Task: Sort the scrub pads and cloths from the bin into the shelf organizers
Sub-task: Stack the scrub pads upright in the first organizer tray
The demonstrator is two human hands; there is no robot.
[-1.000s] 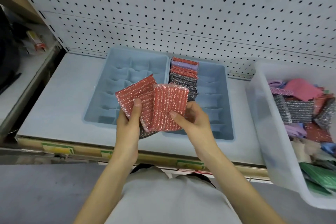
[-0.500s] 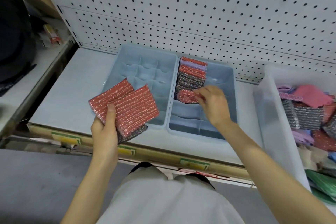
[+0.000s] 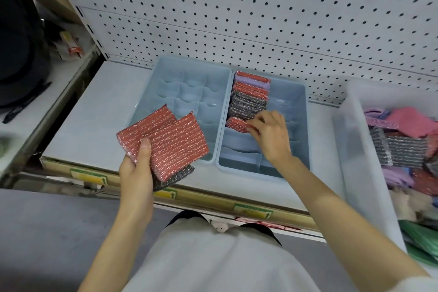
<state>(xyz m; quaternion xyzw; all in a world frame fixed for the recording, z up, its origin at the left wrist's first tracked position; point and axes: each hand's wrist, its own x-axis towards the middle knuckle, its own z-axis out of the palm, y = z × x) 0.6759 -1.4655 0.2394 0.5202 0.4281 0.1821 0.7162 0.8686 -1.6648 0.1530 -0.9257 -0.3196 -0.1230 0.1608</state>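
Head view. Step in hand: a red pad point(image 3: 237, 124) is being seated on edge at the near end of the row point(image 3: 251, 97) in the left column of the right organizer point(image 3: 307, 130). It is pinched by the fingertips of the right hand point(image 3: 270, 135), with the fingers curled over its top edge.

Row: red and lilac pads at the far end, then grey ones, all upright and packed close.

Held in the left hand point(image 3: 136, 173): two red pads point(image 3: 175, 144) fanned, with one grey pad point(image 3: 176, 176) beneath. They are clamped between the thumb on top and the fingers underneath, just beside the left organizer point(image 3: 151, 92).

Bin point(image 3: 348, 144), at right: mixed pads and cloths are heaped inside.

Next move, as judged: the seated pad is to be released. Another red pad is then to be drawn from the fan and slotted upright against it.

Pad appearance: flat, rectangular, with a ribbed weave and a metallic glint. Soft, springy handling is expected.
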